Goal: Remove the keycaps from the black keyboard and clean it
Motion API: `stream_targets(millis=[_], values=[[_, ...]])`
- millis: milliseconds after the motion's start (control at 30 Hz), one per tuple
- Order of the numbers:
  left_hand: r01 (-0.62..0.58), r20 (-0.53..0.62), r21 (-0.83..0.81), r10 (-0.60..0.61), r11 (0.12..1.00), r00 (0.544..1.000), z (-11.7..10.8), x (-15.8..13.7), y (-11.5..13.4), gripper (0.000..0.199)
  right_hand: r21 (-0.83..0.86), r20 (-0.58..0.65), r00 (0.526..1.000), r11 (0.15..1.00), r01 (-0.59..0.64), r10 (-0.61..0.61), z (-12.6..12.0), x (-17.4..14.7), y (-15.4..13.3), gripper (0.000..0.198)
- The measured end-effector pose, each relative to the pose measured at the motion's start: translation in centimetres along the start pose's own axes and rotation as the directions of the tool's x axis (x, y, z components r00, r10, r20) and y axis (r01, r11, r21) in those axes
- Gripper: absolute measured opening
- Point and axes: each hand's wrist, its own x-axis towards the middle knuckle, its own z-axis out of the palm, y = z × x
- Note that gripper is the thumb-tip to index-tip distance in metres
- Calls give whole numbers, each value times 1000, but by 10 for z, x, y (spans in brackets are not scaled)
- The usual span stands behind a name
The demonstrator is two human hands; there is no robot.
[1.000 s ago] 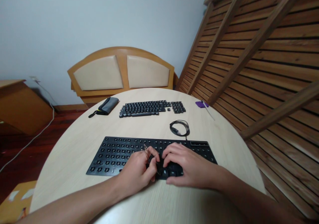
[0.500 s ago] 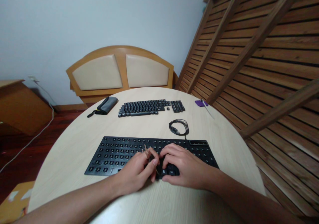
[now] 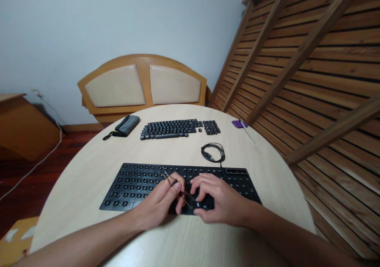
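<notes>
A black keyboard base (image 3: 135,182) lies on the table, most of its key positions bare. A few black keycaps (image 3: 204,206) sit on its near edge, right of centre. My left hand (image 3: 163,199) pinches a thin wire keycap puller (image 3: 185,199), whose one end points at the spot beside these keycaps. My right hand (image 3: 221,199) rests on the base, its thumb and curled fingers apart around the keycaps. Whether its fingertips touch a keycap I cannot tell.
Removed keycaps (image 3: 169,128) lie in keyboard order at the far side. A coiled cable (image 3: 221,152) runs from the base. A grey pouch (image 3: 128,125) is far left; a purple cloth (image 3: 239,123) and a thin stick (image 3: 247,132) are far right on the round table (image 3: 89,172).
The left hand has drawn slightly left and turned, so more of the puller shows between the hands. The right hand's thumb and fingers have spread a little.
</notes>
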Motion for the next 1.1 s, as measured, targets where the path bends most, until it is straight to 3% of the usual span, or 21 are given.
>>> stream_targets(millis=[133, 233, 333, 467, 600, 700, 900, 1100], values=[[1, -86, -140, -13, 990, 996, -1, 4, -3, 36, 49, -14, 998, 997, -63, 64, -8, 3, -1, 26], [-45, -199, -116, 21, 992, 980, -1, 7, -4, 33, -12, -29, 986, 987, -163, 162, -24, 11, 2, 18], [-65, -287, -25, 55, 998, 956, -2, 10, -5, 33, -100, -110, 940, 938, -333, 322, -43, 28, 18, 12], [-30, -259, 96, 54, 995, 964, -5, 11, -7, 33, -260, -178, 911, 875, -408, 372, -61, 59, 56, 12], [-25, -217, 141, 55, 990, 975, -5, 12, -8, 33, -493, -202, 865, 716, -495, 459, -63, 89, 89, 16], [-23, -218, 158, 57, 987, 974, -5, 13, -8, 33, -565, -189, 825, 628, -535, 532, -58, 105, 104, 17], [-20, -218, 161, 55, 987, 974, -4, 13, -8, 34, -611, -213, 807, 569, -550, 552, -48, 121, 120, 21], [-16, -219, 175, 54, 984, 974, -4, 12, -8, 36, -619, -203, 811, 570, -540, 548, -41, 129, 126, 23]])
